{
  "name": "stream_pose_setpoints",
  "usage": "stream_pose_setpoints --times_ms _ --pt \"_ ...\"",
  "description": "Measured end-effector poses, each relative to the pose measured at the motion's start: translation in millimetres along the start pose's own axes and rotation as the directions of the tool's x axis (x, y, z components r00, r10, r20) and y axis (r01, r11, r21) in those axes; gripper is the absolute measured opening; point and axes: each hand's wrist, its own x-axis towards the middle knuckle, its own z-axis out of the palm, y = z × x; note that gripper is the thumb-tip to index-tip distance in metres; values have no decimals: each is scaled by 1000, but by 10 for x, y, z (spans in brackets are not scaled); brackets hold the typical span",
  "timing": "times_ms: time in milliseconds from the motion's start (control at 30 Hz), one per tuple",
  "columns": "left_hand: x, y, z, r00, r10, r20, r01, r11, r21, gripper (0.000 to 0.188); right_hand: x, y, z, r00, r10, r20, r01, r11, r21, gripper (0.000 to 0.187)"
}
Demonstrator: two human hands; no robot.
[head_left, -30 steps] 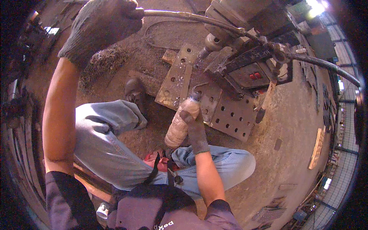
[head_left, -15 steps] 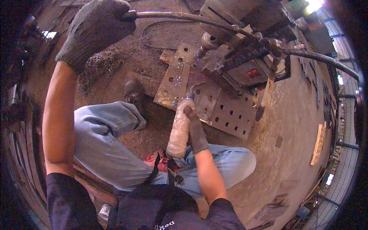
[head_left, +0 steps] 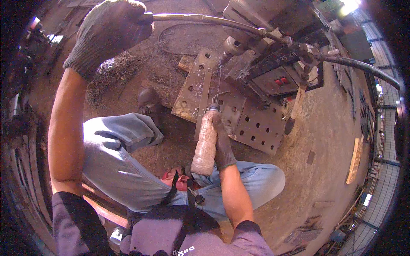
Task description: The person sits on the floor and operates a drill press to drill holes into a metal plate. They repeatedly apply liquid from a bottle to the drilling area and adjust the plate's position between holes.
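Note:
My left hand (head_left: 109, 36), in a grey knit glove, is wrapped round the end of a long metal lever (head_left: 192, 17) at the upper left. The lever runs right to the hub of a drill press (head_left: 273, 72). In its dark glove, my right hand (head_left: 223, 143) grips a cloudy plastic bottle (head_left: 204, 147) from the right side. The bottle's dark cap (head_left: 214, 107) points away from me, over a steel plate (head_left: 183, 102) with rows of round holes. A thin pale streak runs from the cap toward the drill's spindle (head_left: 232, 45); its exact end is hard to make out.
Metal shavings (head_left: 113, 72) lie heaped on the floor beyond my left knee. A wooden block (head_left: 185, 63) sits under the plate's far edge. My boot (head_left: 149, 100) is left of the plate. Another bar (head_left: 358, 66) sticks out right from the hub. A wooden plank (head_left: 353, 162) lies far right.
The bottle and my right hand have shifted a little to the right. A thin pale streak now shows between cap and spindle. My left hand and the lever have barely moved. Light has brightened.

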Motion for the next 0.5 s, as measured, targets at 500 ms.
stream_pose_setpoints --times_ms 500 --pt "-9 20 -17 998 53 -21 -54 998 -12 30 67 178 -56 919 -374 127 392 819 -420 74"
